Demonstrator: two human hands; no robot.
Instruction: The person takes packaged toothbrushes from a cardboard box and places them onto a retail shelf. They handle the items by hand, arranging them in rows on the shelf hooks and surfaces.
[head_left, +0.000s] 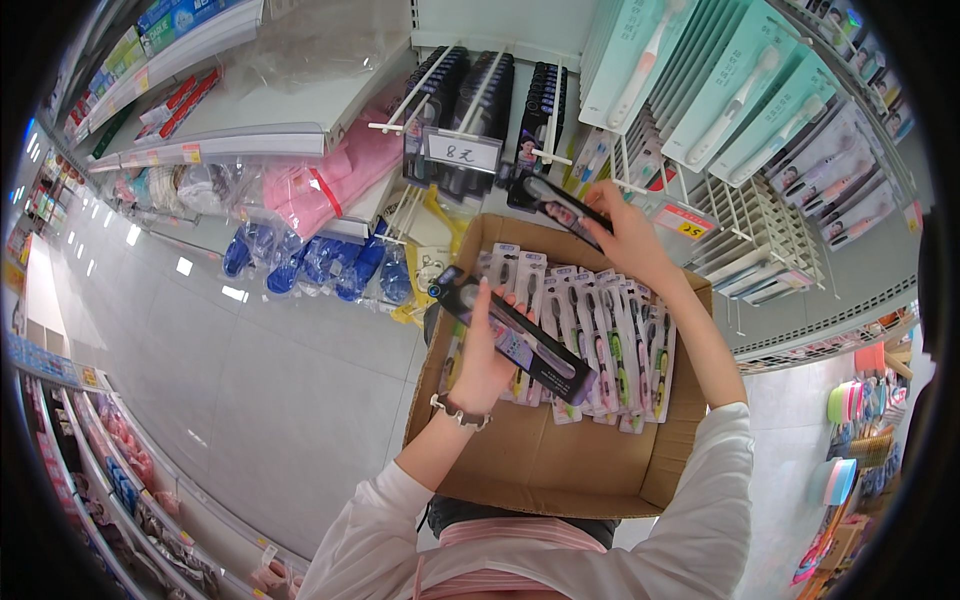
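My left hand (487, 337) holds a black toothbrush package (517, 337) over an open cardboard box (555, 465). With my right hand (626, 232) I grip another black toothbrush package (559, 210), tilted, its upper end near the hooks of a display. Many toothbrushes in clear packs (600, 337) lie in the box, below both hands. Rows of similar black packages (484, 97) hang on white metal hooks, with a handwritten price sign (461, 152) in front. To their right, another row of black packages (540, 105) hangs just above the package in my right hand.
Large mint-green toothbrush packages (742, 97) hang at the upper right. A red and yellow price tag (684, 222) juts out below them. Left are a white shelf (247, 142), pink towels (337, 176) and bagged blue slippers (322, 262). Another stocked shelf (142, 487) runs along the lower left.
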